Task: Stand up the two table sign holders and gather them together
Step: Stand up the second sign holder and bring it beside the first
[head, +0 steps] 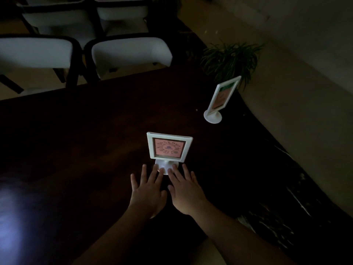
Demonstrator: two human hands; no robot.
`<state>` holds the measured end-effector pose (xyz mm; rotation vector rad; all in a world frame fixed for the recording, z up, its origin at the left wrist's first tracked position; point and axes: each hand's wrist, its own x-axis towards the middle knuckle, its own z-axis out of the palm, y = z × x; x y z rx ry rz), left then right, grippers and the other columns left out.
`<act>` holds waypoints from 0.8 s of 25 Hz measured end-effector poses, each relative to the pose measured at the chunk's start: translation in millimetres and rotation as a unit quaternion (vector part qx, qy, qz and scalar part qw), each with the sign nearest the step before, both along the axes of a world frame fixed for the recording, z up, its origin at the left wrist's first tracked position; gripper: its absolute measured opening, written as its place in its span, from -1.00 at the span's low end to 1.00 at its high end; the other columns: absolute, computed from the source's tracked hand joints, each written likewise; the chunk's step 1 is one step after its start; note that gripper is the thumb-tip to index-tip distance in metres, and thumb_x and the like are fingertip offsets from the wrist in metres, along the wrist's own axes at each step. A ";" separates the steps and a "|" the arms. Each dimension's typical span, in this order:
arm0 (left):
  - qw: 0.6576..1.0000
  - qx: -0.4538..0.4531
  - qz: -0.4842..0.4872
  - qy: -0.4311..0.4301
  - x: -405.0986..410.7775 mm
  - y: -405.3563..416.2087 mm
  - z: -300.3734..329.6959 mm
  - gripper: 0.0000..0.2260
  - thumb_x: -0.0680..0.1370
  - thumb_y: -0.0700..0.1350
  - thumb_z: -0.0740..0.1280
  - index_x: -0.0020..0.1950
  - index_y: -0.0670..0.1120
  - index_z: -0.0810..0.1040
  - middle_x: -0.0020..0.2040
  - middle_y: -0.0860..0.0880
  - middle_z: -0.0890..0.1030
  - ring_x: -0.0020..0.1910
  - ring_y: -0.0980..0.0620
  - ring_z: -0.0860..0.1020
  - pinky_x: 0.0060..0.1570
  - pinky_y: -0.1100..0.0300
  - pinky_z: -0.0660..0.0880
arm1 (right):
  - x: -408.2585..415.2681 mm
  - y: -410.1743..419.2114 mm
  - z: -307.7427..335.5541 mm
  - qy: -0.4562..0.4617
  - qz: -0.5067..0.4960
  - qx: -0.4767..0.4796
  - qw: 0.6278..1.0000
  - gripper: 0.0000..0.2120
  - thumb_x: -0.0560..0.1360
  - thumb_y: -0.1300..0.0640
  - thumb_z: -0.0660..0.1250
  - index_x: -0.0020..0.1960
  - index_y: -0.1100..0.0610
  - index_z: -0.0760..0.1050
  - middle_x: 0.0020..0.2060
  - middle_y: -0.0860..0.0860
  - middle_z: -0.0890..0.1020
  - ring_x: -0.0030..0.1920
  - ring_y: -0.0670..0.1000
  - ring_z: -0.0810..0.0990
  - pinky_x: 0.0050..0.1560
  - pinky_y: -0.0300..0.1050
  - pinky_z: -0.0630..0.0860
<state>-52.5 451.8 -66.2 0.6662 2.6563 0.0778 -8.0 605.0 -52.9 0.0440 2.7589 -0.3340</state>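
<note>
— What are the hands doing?

— Both hands are flat and spread out, palms down, over the dark table. The left hand and the right hand sit side by side, thumbs close to each other. The arms reach forward from the bottom of the view.

— Are they holding anything?

— No. The fingers are stretched out and loose, not curled around a thing. The tips of the left fingers and the right fingers lie on the round white foot of the near sign holder. They touch it or hover just over it; I cannot tell which.

— Where is that sign holder?

— Right in front of the hands, standing up. Its white frame faces the person and has a pink card inside.

— And the other one?

— The far sign holder stands up too, on its own round foot. It is well apart from the hands, off to the right and further back, near the table's edge. It is turned sideways. A green plant is just behind it, and white chairs stand past the far side of the table.
</note>
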 end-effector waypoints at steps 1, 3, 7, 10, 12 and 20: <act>1.000 0.001 -0.008 0.001 -6.3 4.1 -0.9 -0.30 0.48 0.25 -0.17 0.58 0.08 -0.25 0.61 0.01 -0.27 0.48 -0.14 -0.46 0.37 -0.35 -0.32 | -3.8 4.3 0.3 -0.005 -0.007 0.001 1.000 -0.42 0.68 -0.10 -0.05 0.63 0.00 -0.13 0.62 -0.05 -0.16 0.57 0.12 -0.29 0.54 0.20 -0.19; 1.000 0.000 -0.026 0.004 -16.7 13.5 -1.5 -0.30 0.47 0.26 -0.19 0.58 0.08 -0.25 0.61 0.01 -0.26 0.48 -0.16 -0.45 0.36 -0.36 -0.33 | -10.5 14.6 1.9 -0.012 -0.018 0.003 1.000 -0.43 0.68 -0.10 -0.06 0.63 -0.01 -0.14 0.62 -0.06 -0.17 0.57 0.11 -0.30 0.54 0.20 -0.19; 0.998 0.005 -0.055 0.011 -38.3 30.5 -1.6 -0.31 0.50 0.25 -0.14 0.58 0.09 -0.26 0.61 0.00 -0.26 0.48 -0.18 -0.46 0.35 -0.37 -0.35 | -25.2 32.9 3.7 -0.013 -0.030 0.010 0.999 -0.43 0.68 -0.10 -0.05 0.63 -0.01 -0.12 0.62 -0.07 -0.16 0.58 0.11 -0.28 0.55 0.19 -0.17; 0.998 0.006 -0.064 0.018 -51.2 43.6 -1.2 -0.32 0.52 0.24 -0.10 0.59 0.09 -0.26 0.61 0.00 -0.25 0.47 -0.18 -0.46 0.37 -0.37 -0.33 | -36.1 46.5 -0.2 -0.008 -0.031 0.012 0.999 -0.43 0.68 -0.10 -0.05 0.63 0.01 -0.11 0.62 -0.06 -0.15 0.58 0.12 -0.27 0.55 0.19 -0.16; 0.998 0.010 -0.056 0.024 -59.3 53.8 -1.4 -0.33 0.54 0.22 -0.07 0.59 0.08 -0.24 0.62 0.00 -0.24 0.46 -0.18 -0.46 0.37 -0.38 -0.31 | -45.5 57.8 -4.6 0.000 -0.026 0.008 1.000 -0.42 0.68 -0.11 -0.05 0.63 0.01 -0.11 0.62 -0.05 -0.14 0.58 0.12 -0.26 0.55 0.20 -0.15; 0.999 0.009 0.043 0.017 -75.2 110.0 -3.2 -0.32 0.54 0.19 -0.04 0.61 0.07 -0.20 0.62 0.00 -0.22 0.51 -0.19 -0.39 0.41 -0.35 -0.25 | -89.1 117.7 -21.3 0.025 0.047 -0.010 0.999 -0.43 0.67 -0.13 -0.09 0.62 0.01 -0.11 0.62 -0.03 -0.15 0.59 0.10 -0.23 0.53 0.20 -0.16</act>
